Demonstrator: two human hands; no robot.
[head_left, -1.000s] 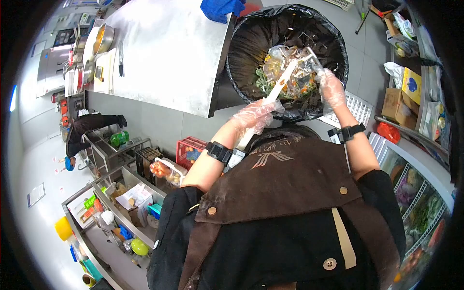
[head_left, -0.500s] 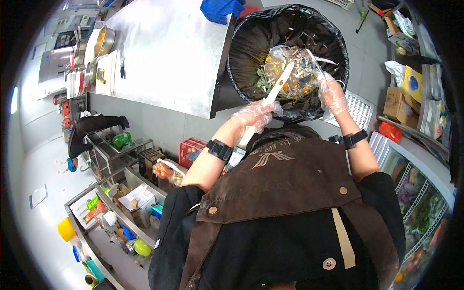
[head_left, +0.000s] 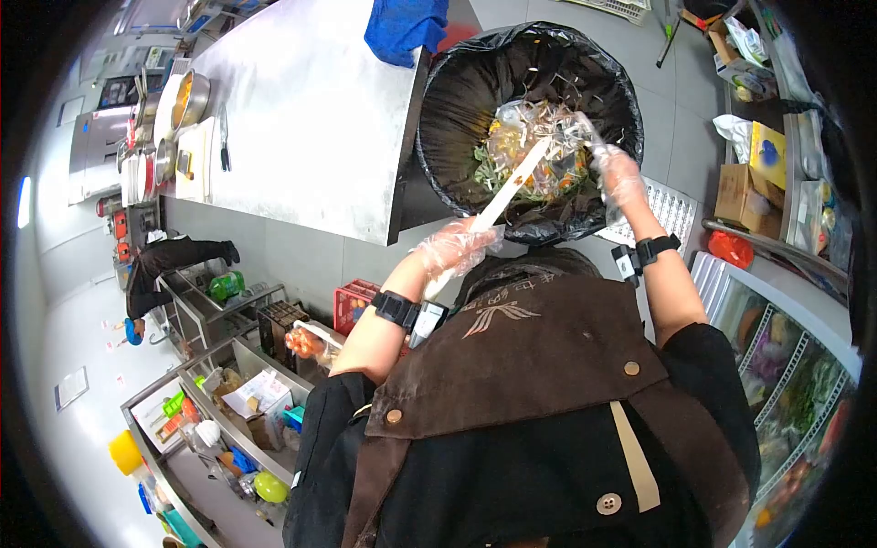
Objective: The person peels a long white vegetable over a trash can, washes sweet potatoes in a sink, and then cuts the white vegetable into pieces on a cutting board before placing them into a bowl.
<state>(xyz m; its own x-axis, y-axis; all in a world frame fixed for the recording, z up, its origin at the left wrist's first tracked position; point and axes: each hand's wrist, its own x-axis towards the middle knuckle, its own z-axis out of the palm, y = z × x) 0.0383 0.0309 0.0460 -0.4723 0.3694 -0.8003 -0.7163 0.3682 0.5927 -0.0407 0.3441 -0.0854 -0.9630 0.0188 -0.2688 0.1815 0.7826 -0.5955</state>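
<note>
My left hand [head_left: 457,247], in a clear plastic glove, is closed around a long pale root [head_left: 516,183] with a few brown spots. The root's far end points over the black-lined trash bin [head_left: 448,173], and its near end sticks out below my hand toward the apron. My right hand [head_left: 623,175], also gloved, is closed at the bin's right side. A thin object appears to extend from its fingers toward the root's far end, but blur and the glove hide its kind. Pale strips and other food scraps [head_left: 534,137] lie inside the bin.
A steel table [head_left: 301,119] stands left of the bin, with a blue cloth [head_left: 406,32] at its corner and a knife [head_left: 225,137] farther left. A glass-fronted fridge [head_left: 776,365] is at right. Another person [head_left: 174,265] is at far left.
The view has shifted, so the bin appears lower and farther left. My left hand has drawn slightly toward me with the root. My right hand has moved slightly outward over the bin.
</note>
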